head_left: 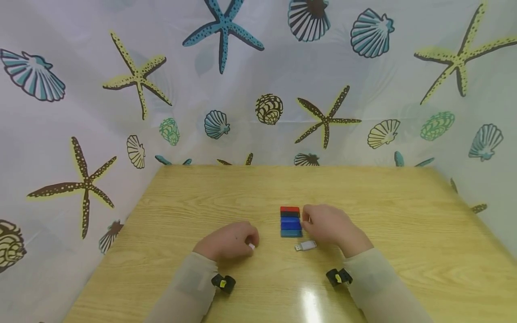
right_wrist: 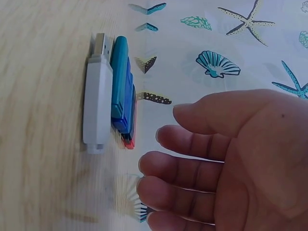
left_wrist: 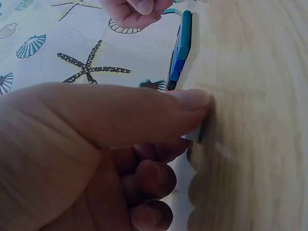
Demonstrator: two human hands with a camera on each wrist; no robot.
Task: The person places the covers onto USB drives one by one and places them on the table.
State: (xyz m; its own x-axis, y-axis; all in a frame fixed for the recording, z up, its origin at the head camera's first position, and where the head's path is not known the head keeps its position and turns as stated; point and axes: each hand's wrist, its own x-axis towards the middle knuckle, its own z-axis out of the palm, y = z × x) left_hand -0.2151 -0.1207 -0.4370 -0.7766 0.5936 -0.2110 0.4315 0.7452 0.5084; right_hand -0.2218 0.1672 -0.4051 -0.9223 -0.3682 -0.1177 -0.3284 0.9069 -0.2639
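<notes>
My left hand (head_left: 232,240) pinches a small white piece (head_left: 251,246) between thumb and fingers, low over the wooden table; most of it is hidden, with only a pale edge (left_wrist: 194,134) showing in the left wrist view. A white USB flash drive (head_left: 305,246) lies on the table with its metal plug (right_wrist: 100,44) bare. Just beyond it is a row of flat sticks side by side: red (head_left: 290,209), black, blue and teal (head_left: 291,233). Beside this row, on its right, is my right hand (head_left: 329,224), fingers loosely bent and holding nothing.
The wooden table (head_left: 194,193) reaches back to a white cloth (head_left: 250,143) printed with starfish and shells, which hangs behind and along both sides. Each wrist wears a black strap-on device (head_left: 223,283). Light glares off the table's near part.
</notes>
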